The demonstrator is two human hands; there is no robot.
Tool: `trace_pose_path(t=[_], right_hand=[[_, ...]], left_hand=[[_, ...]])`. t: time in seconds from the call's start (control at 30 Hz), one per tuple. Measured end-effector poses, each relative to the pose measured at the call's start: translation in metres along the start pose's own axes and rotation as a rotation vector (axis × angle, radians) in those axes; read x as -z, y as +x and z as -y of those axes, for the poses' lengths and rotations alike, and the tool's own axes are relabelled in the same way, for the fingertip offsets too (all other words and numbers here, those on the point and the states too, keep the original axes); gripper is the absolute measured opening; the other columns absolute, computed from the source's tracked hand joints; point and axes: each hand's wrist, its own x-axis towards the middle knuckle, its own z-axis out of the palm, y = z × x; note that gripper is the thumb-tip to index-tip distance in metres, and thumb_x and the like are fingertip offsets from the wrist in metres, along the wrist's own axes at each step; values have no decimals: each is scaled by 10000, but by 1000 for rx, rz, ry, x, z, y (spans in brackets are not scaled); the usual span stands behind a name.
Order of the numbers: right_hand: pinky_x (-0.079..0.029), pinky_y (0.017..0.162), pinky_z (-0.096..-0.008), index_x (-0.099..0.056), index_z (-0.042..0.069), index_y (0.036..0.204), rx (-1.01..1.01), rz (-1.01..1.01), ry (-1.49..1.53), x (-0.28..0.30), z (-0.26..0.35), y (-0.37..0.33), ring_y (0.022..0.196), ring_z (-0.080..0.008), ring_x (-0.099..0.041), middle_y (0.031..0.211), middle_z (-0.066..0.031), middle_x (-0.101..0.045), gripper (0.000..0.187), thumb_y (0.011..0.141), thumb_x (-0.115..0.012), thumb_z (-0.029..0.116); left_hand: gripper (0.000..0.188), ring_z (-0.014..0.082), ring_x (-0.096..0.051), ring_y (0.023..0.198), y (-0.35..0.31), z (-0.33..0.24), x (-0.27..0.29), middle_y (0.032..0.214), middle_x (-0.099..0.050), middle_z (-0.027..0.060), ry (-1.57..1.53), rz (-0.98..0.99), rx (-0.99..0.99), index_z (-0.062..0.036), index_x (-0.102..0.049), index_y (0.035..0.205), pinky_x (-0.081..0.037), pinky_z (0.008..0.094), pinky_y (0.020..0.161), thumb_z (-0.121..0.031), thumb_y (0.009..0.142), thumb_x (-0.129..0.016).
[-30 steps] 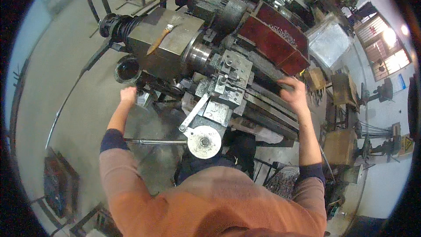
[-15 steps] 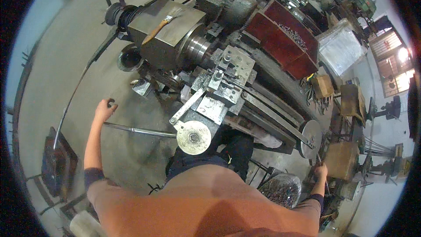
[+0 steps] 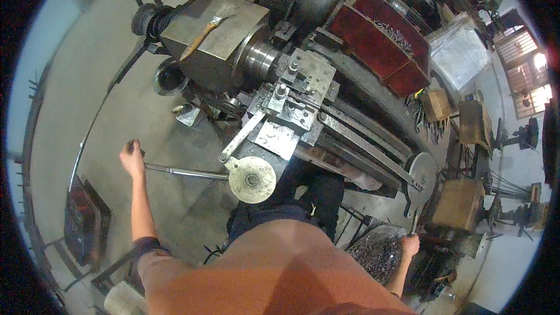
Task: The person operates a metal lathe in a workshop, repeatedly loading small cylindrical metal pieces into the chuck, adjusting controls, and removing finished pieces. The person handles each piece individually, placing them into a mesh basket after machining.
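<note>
My left hand is raised at the left with its fingers curled around a small dark piece, whose kind I cannot make out. Beside that wrist ends a steel bar, which runs to a round pale disc on the front of a lathe. At the right, my right hand grips the end of a lever handle. This handle hangs from a round metal wheel at the end of the lathe's long linkage bar. The tool post stands near the bare chuck end.
A wooden-handled brush lies on the headstock. Behind the bed, a red bin holds small metal parts. Below the wheel, a container of dark metal pieces stands near my right arm. Cardboard boxes stand at the right.
My right hand has moved down and toward me with the lever handle. My left hand has shifted slightly left and lower, with its fingers more tightly curled. The whole view has shifted a little.
</note>
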Motion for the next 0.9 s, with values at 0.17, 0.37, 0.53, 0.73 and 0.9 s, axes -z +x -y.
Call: trace_pose_path(t=[0.17,0.37,0.53,0.73,0.9], right_hand=[[-472,717,-428,-620,32,834,85,-88,136,-15,6,-7,809,-374,-596,841,-198,-628,283,638,-559,227],[-462,720,-449,-608,13,888,29,-111,226,-20,1,-7,840,-374,-587,880,-218,-616,343,635,-565,241],[-459,701,-469,-612,32,868,80,-173,131,-31,-20,8,812,-385,-583,853,-215,-611,343,646,-576,292],[-468,681,-468,-612,25,833,129,-194,46,-54,-56,104,761,-379,-590,785,-183,-615,335,662,-585,312],[-469,670,-468,-596,-2,811,144,-27,226,-62,-78,129,755,-396,-587,824,-220,-616,323,670,-564,287]], left_hand=[[238,107,-509,481,8,2,-6,568,-565,63,-42,-5,-37,37,-625,874,-411,249,482,-183,805,-566],[224,124,-545,505,15,23,-8,609,-592,76,-70,-30,-70,31,-624,908,-412,254,472,-157,802,-562],[243,187,-580,541,-17,31,-14,683,-608,130,-484,-280,253,81,-602,841,-448,292,474,-147,791,-534],[207,240,-598,531,6,42,-75,666,-601,172,-276,-54,265,112,-564,724,-477,334,469,-54,731,-442],[189,240,-595,493,42,-28,-159,613,-590,165,-378,200,143,106,-544,686,-465,320,443,-49,727,-445]])
